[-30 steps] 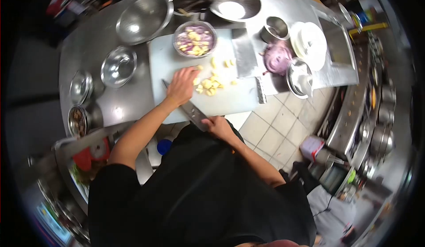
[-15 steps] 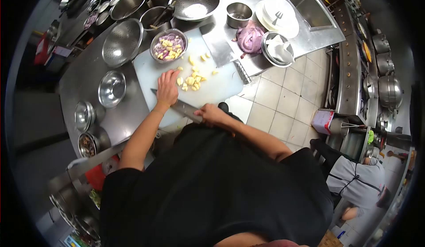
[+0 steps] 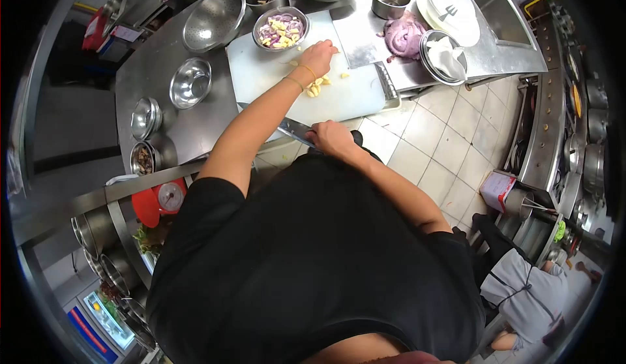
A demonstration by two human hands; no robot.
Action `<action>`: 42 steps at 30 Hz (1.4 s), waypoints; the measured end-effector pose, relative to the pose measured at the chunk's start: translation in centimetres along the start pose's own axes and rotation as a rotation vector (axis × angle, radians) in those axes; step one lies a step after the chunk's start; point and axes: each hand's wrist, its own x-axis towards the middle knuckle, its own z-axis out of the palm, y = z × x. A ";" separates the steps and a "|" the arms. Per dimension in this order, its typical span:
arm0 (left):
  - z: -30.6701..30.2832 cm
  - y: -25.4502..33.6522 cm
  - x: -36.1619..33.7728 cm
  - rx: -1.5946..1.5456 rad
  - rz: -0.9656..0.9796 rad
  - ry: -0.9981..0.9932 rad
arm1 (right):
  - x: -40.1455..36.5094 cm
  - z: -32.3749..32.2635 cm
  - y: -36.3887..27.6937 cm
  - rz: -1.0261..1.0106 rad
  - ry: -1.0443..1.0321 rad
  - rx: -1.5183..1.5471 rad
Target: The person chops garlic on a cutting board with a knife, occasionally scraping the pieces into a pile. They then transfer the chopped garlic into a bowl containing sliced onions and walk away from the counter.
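Note:
My left hand (image 3: 319, 59) reaches over the white cutting board (image 3: 261, 70), above yellow pieces (image 3: 315, 89) that lie on it. Its fingers are bent together at the fingertips; what they hold, if anything, is too small to make out. In my right hand (image 3: 331, 137) is the handle of a large knife (image 3: 295, 129), whose blade points left along the board's near edge, partly behind my left forearm. A metal bowl (image 3: 281, 45) with sliced purple onion and yellow pieces stands at the board's far left side.
Metal bowls (image 3: 190, 83) and a colander (image 3: 214, 21) stand on the left. Past the board's right side are a purple mass (image 3: 404, 36), bowls with a white cloth (image 3: 445, 59), a pot (image 3: 390, 1) and white plates (image 3: 456, 21). Another person (image 3: 525, 292) is at lower right.
My left hand has moved right and away from me, from beside the knife blade to above the yellow pieces. My right hand still holds the knife. The camera view has shifted.

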 end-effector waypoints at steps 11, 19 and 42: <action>-4.9 -0.2 -13.1 -0.434 -0.524 0.394 | -0.9 -2.4 5.3 0.130 0.212 0.013; -2.7 1.5 -18.3 -0.250 -0.596 0.414 | -0.8 -5.5 3.2 0.369 -0.067 0.474; -1.7 -1.0 -10.7 -0.029 -0.141 0.161 | -0.9 0.5 1.3 0.428 -0.145 0.382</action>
